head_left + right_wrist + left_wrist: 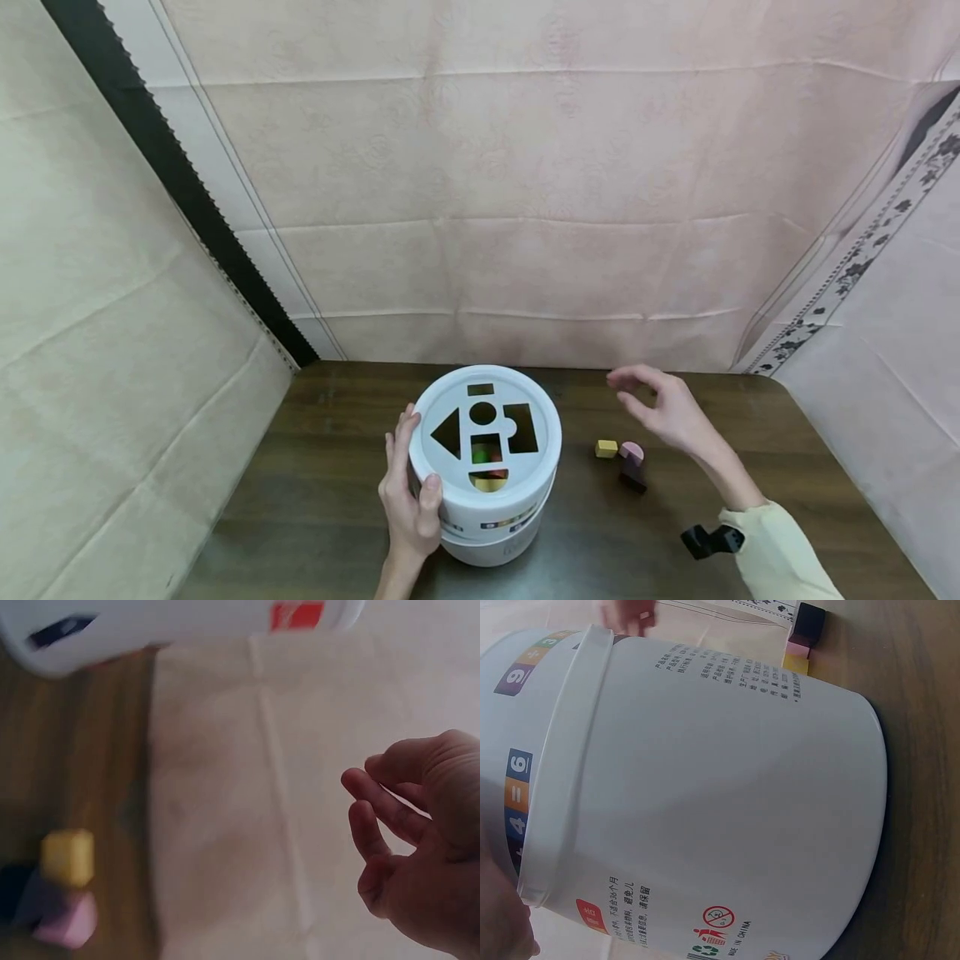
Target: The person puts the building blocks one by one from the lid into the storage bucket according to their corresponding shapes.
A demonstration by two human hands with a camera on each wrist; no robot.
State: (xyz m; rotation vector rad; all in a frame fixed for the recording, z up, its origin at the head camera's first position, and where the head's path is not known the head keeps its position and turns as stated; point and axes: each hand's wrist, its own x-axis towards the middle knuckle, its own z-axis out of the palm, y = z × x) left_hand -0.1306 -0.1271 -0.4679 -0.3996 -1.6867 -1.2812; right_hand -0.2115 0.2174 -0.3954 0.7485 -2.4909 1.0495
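A white shape-sorter bucket (pixel 487 521) stands on the table, its lid (pixel 442 392) cut with a triangle, a circle, rectangles and other holes. Through the holes some green, red and yellow blocks show inside. My left hand (pixel 411 492) grips the bucket's left side near the lid, thumb on the front and fingers round the side. My right hand (pixel 667 408) hovers right of the bucket with fingers loosely bent and nothing between them. Below it on the table lie a yellow block (pixel 606 449), a pink rounded block (pixel 632 452) and a black block (pixel 633 475), close together.
The dark wooden table (pixel 315 483) ends at a pale cloth wall (pixel 525 167) behind. Cloth also hangs on the left and right sides. A black wrist camera (pixel 712 542) sits on my right cuff.
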